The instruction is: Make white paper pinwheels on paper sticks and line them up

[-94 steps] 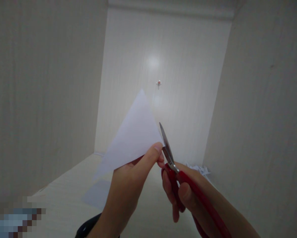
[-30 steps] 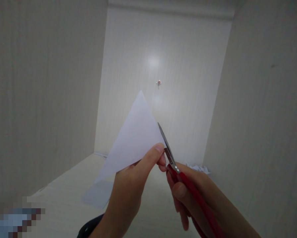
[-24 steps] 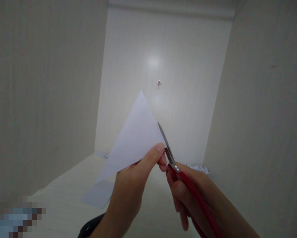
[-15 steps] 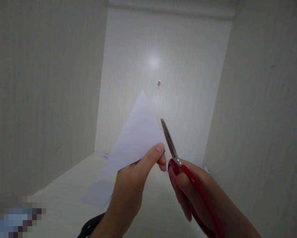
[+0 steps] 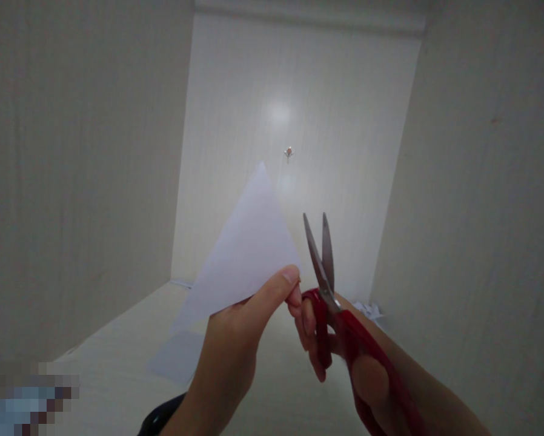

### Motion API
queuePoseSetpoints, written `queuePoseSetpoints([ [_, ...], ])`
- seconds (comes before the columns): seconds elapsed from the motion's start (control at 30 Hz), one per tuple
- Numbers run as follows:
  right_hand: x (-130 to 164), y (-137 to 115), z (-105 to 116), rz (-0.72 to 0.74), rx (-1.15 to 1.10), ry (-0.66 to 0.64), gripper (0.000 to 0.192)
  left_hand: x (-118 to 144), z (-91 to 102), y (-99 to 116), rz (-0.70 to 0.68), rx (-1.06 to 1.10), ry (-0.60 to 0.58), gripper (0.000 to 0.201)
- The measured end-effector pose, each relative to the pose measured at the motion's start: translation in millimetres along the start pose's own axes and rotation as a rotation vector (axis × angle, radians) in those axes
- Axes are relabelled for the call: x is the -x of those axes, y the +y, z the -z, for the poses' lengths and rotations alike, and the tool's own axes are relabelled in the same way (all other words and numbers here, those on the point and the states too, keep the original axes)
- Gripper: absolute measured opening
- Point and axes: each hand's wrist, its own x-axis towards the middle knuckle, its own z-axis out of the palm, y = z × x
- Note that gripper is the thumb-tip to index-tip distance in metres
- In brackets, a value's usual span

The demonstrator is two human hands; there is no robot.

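My left hand pinches the lower right corner of a white folded paper triangle, which it holds up with its tip pointing upward. Red-handled scissors are gripped in my right hand, just right of the paper. Their two steel blades stand slightly apart and point up, not touching the paper's edge.
I am facing into a pale wooden cabinet with walls on the left and right. A flat sheet of paper lies on the shelf floor. Crumpled paper scraps sit by the right wall. A small fastener sticks out of the back panel.
The scissors have drawn away from the paper's right edge to the right, and their blades have parted. The paper and my left hand have barely moved.
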Motion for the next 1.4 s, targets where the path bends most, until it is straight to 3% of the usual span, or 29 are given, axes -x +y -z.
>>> queuePoseSetpoints([
  [0.1, 2.2, -6.1, -3.9, 0.048, -0.069, 0.011, 0.057, -0.2, -0.1, -0.1, -0.009, -0.003, -0.012, 0.037],
  [0.17, 4.1, -13.0, -6.1, -0.014, -0.123, -0.016, 0.056, -0.4, 0.3, -0.5, -0.027, -0.02, -0.007, 0.04],
  [0.23, 7.1, -21.2, -7.1, -0.044, -0.101, 0.051, 0.056, -0.7, 1.0, -0.9, -0.04, -0.024, 0.036, 0.038],
  [0.37, 10.9, -29.8, -4.3, -0.064, -0.036, 0.005, 0.058, -0.9, 1.7, -0.6, -0.044, -0.06, 0.107, 0.031],
  [0.7, 6.3, -16.0, -4.5, -0.037, -0.134, -0.016, 0.058, -0.9, 1.9, -2.2, -0.033, -0.145, 0.123, 0.03],
  [0.93, 5.1, 0.7, -9.6, -0.006, -0.073, 0.004, 0.053, 0.3, 4.7, 1.6, -0.039, -0.247, 0.143, 0.029],
  [1.2, 6.4, -3.4, -3.5, -0.021, -0.052, -0.037, 0.048, 0.1, 1.7, -2.4, -0.028, -0.137, 0.143, 0.027],
  [1.4, 4.9, 1.5, -9.8, 0.011, -0.085, 0.002, 0.054, -0.1, 1.5, 2.8, -0.003, -0.228, 0.178, 0.024],
])
